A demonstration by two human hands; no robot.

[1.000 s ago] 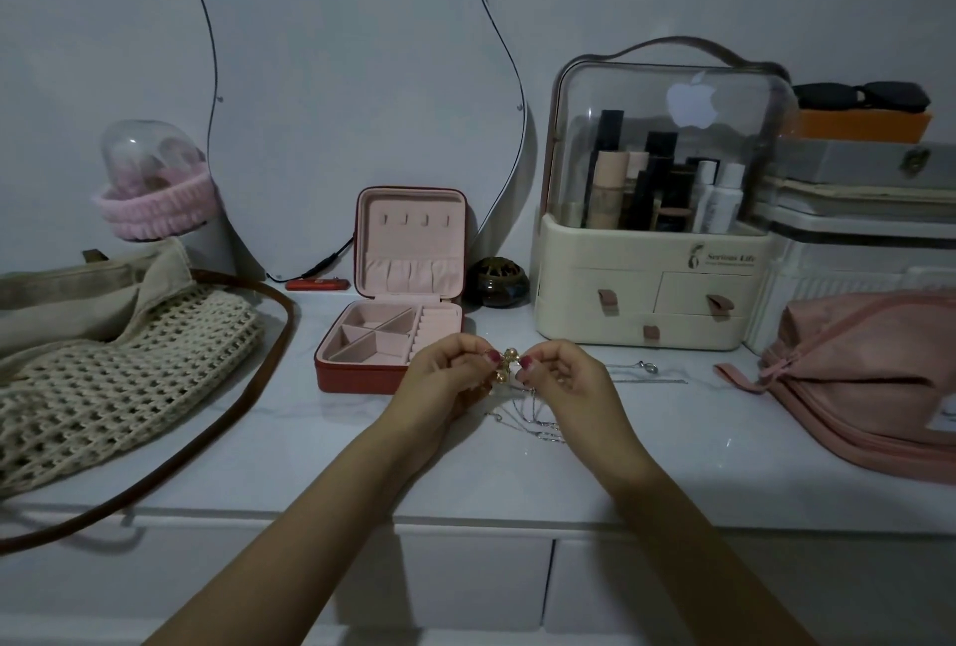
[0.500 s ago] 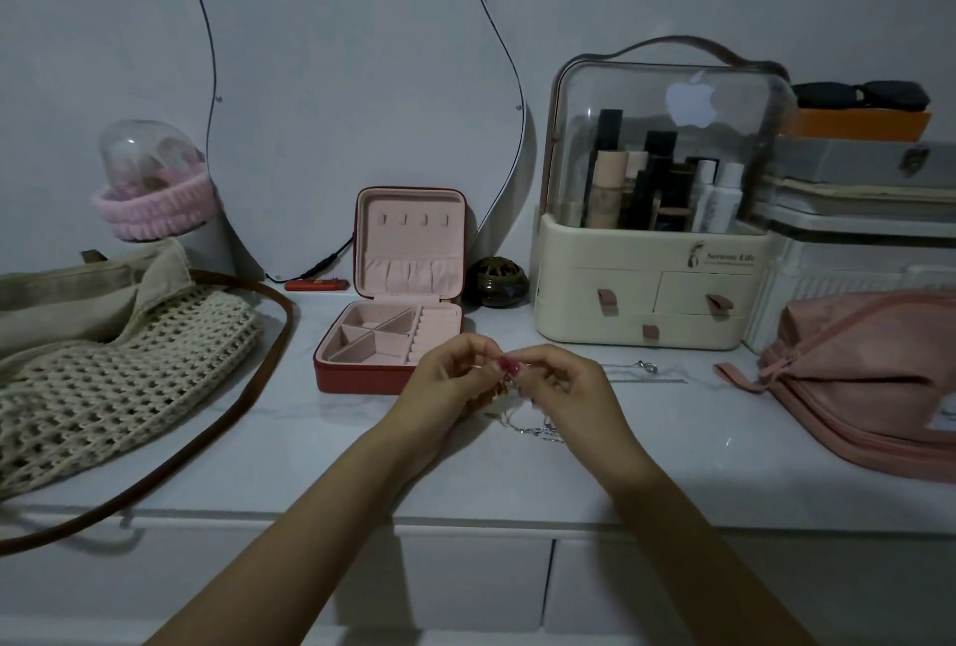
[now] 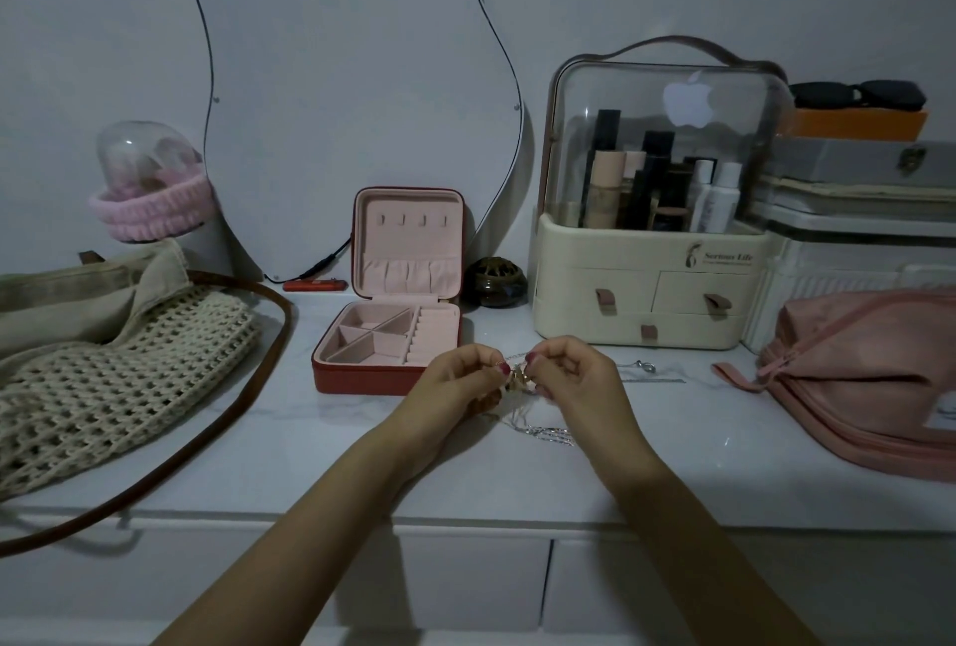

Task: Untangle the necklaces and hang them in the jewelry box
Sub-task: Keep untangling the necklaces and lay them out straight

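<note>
Necklaces (image 3: pixel 519 383) hang knotted between both hands, chains trailing onto the bench (image 3: pixel 672 438) beside the open jewelry box (image 3: pixel 390 358). Left hand (image 3: pixel 455 387) and right hand (image 3: pixel 574 379) pinch the tangle; pulling apart could tighten knots or snap fine chain.

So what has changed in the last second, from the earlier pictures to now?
Very little. The left hand and right hand closed together half a second ago and have parted slightly again, both pinching the tangled necklaces throughout. Nothing was let go. The jewelry box remains open, its hooks bare.
</note>
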